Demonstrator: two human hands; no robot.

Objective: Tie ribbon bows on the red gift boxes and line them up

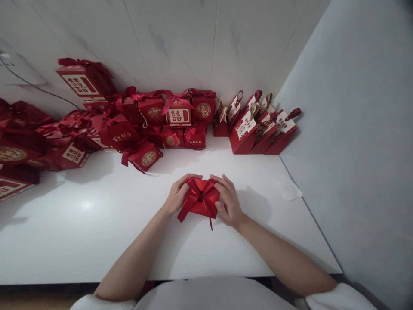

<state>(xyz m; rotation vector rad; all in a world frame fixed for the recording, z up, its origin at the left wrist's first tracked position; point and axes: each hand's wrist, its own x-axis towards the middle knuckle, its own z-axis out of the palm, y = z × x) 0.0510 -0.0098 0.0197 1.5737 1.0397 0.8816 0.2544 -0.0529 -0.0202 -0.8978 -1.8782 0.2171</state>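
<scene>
A small red gift box (208, 209) sits on the white table in front of me. A red ribbon (194, 197) is tied in a bow across its top, and its tails hang over the near side. My left hand (178, 193) grips the box's left side, thumb near the bow and fingers curled round the far edge. On the other side, my right hand (228, 200) holds the box with bent fingers along its right edge. The box's underside and far face are hidden.
Behind, stacked red gift boxes (177, 114) with bows stand against the tiled wall. More red boxes (19, 146) are heaped at the left. Several triangular red boxes (247, 131) with ribbon loops stand at the back right. A white paper scrap (292, 189) lies near the right wall.
</scene>
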